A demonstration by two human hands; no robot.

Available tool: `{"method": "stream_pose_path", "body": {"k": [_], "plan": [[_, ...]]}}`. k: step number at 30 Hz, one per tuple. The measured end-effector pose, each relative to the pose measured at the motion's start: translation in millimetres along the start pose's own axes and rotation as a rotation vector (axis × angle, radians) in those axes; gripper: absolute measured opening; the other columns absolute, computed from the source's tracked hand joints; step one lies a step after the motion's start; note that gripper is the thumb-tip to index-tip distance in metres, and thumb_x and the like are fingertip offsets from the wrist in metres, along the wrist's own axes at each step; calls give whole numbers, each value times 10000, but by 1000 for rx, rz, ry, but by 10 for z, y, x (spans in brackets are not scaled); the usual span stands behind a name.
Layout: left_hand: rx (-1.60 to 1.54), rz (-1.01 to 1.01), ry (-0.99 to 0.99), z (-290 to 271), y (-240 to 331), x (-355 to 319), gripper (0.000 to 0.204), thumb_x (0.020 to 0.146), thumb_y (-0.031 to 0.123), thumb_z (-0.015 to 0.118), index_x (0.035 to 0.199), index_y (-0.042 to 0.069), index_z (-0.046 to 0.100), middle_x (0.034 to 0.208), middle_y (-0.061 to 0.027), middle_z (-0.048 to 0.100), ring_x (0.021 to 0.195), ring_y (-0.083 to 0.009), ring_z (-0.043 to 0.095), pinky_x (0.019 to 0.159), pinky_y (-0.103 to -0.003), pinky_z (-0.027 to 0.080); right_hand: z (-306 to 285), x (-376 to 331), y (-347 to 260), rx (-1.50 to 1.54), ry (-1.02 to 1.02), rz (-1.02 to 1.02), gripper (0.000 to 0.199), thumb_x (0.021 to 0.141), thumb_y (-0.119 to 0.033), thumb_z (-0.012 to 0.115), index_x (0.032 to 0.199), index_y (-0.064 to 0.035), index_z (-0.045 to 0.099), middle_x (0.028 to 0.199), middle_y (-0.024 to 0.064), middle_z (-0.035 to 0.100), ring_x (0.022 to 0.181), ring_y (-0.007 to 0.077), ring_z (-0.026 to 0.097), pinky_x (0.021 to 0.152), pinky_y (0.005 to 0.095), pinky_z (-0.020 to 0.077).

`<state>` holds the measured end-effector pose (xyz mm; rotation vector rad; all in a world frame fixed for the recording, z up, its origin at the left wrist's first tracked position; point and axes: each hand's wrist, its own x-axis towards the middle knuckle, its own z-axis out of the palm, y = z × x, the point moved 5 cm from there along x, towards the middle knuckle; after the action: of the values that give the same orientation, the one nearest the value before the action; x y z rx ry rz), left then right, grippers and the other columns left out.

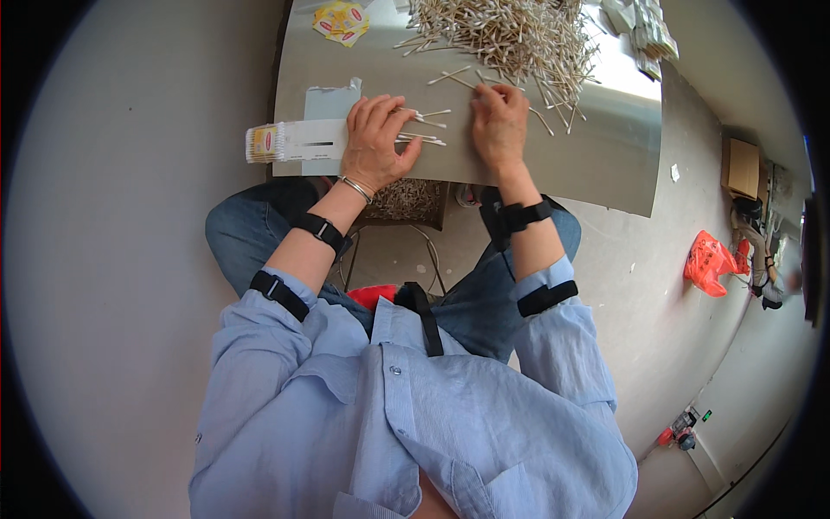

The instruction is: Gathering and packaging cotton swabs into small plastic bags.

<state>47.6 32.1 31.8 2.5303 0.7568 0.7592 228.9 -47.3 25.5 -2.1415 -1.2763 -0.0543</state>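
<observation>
My left hand [373, 143] rests over a few cotton swabs [427, 118] on the grey tabletop, its fingers curved down on them. Their white tips stick out to the right, past the index finger and thumb. Beside this hand lies a flat white card packet [304, 141] with a slot, and a pack of swabs with a yellow and red label [263, 143] sits at its left end. My right hand [501, 125] is at the near edge of a big heap of loose cotton swabs [510, 35]. Its fingers are pinched together at a swab [455, 76]; the fingertips are partly hidden.
Yellow and red labels [341, 22] lie at the table's far left. Packed swabs [653, 35] are stacked at the far right. Under the table edge, between my knees, a box [406, 201] holds more swabs. An orange plastic bag [711, 262] is on the floor at right.
</observation>
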Motion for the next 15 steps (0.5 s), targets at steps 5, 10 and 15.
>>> {"method": "stream_pose_path", "body": {"k": [5,10,15], "plan": [[5,-4,-47,36,-44,-25,515,753,158,653,1248,69,543,1258,-115,545,1219,-288,461,1071,-416,321,40,-32,-131,90,-24,-69,277,748,-99,699,1013,-174,675,1022,58,565,971,283,517,823,391,450],[-181,-105,89,14,-148,-23,597,792,-7,479,1382,12,389,1360,-182,455,1289,-345,405,1108,-446,296,189,-169,-549,56,-199,-260,325,759,-125,691,1067,-227,670,1095,10,575,1057,266,505,853,404,428],[-280,-213,120,7,-209,-58,612,796,-34,446,1399,1,348,1369,-208,437,1284,-366,406,1102,-438,310,173,-82,-426,-33,-113,-222,348,758,-114,683,1086,-229,662,1127,3,576,1090,263,492,866,403,413]]}}
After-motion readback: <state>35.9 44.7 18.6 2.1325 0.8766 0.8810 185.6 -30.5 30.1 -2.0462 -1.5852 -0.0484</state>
